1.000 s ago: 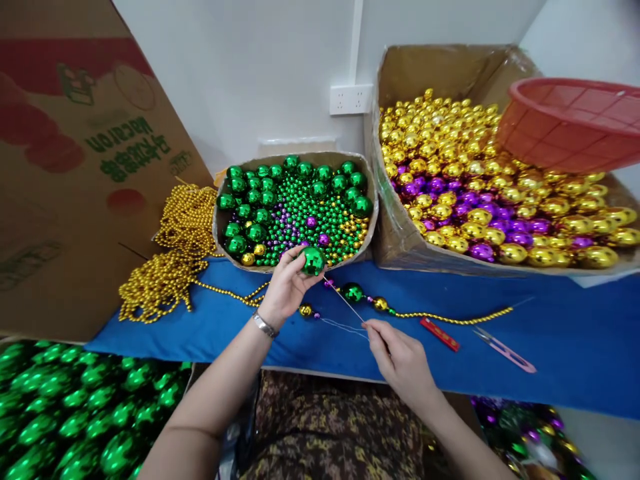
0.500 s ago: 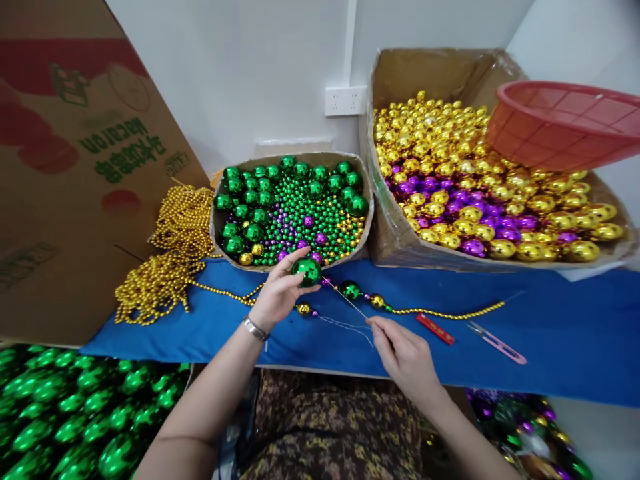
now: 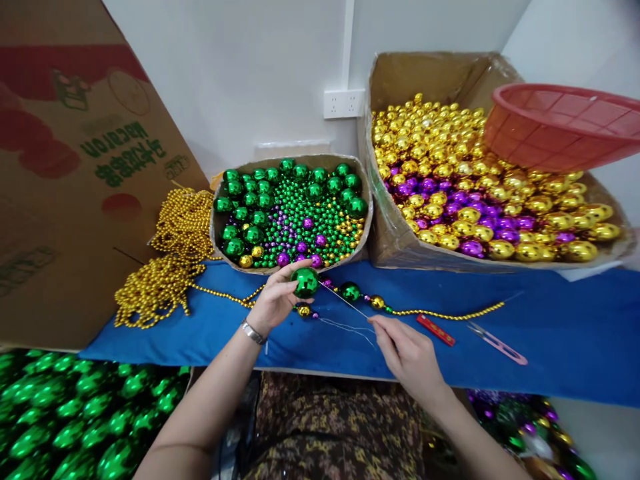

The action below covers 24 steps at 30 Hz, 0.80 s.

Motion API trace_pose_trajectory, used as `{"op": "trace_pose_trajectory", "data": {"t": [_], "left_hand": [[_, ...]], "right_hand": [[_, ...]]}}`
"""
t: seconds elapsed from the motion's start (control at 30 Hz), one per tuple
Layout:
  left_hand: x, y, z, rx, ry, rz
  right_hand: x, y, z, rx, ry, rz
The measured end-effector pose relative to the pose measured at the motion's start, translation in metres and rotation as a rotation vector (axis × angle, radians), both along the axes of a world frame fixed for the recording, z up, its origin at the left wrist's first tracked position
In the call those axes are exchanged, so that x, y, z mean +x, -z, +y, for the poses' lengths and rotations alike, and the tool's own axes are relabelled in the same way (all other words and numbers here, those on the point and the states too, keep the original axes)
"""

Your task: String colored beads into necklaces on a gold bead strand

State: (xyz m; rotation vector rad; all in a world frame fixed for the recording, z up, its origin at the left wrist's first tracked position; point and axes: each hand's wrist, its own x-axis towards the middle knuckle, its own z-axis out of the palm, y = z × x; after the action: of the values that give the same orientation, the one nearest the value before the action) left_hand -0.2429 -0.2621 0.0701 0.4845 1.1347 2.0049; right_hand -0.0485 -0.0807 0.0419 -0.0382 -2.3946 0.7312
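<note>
Green bead (image 3: pixel 305 283), large and shiny, sits in the left hand (image 3: pixel 280 293), raised in front of the near rim of the bead box (image 3: pixel 367 230). Fingers and thumb close around it from the left, one finger stretched along its top, and the left forearm slants up from the lower left. The right hand (image 3: pixel 407 350) comes in from the lower right, knuckles up, pinching a thin needle (image 3: pixel 347 303) between thumb and fingers; it slants up and left to the bead, though whether its tip is inside cannot be told. Loose thread (image 3: pixel 345 325) lies below the needle, and a beaded strand (image 3: pixel 377 302) runs behind and to the right. Both hands are above the blue cloth (image 3: pixel 575 340), the right near its front edge. Bare cloth opens to the far right, beyond the red packet (image 3: pixel 436 329) and pink snips (image 3: pixel 499 343); behind, the tall carton (image 3: pixel 400 250) closes off the room
</note>
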Motion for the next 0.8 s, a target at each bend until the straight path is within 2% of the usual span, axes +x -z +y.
{"op": "trace_pose_trajectory", "data": {"t": [0.33, 0.57, 0.8], "left_hand": [[0.0, 0.003, -0.002, 0.013, 0.005, 0.05], [0.0, 0.005, -0.002, 0.041, 0.028, -0.072], [0.0, 0.01, 0.001, -0.02, 0.002, -0.128]], "right_hand": [[-0.001, -0.002, 0.001, 0.018, 0.002, 0.0], [0.0, -0.003, -0.001, 0.014, 0.006, -0.019], [0.0, -0.004, 0.001, -0.033, 0.004, -0.036]]}}
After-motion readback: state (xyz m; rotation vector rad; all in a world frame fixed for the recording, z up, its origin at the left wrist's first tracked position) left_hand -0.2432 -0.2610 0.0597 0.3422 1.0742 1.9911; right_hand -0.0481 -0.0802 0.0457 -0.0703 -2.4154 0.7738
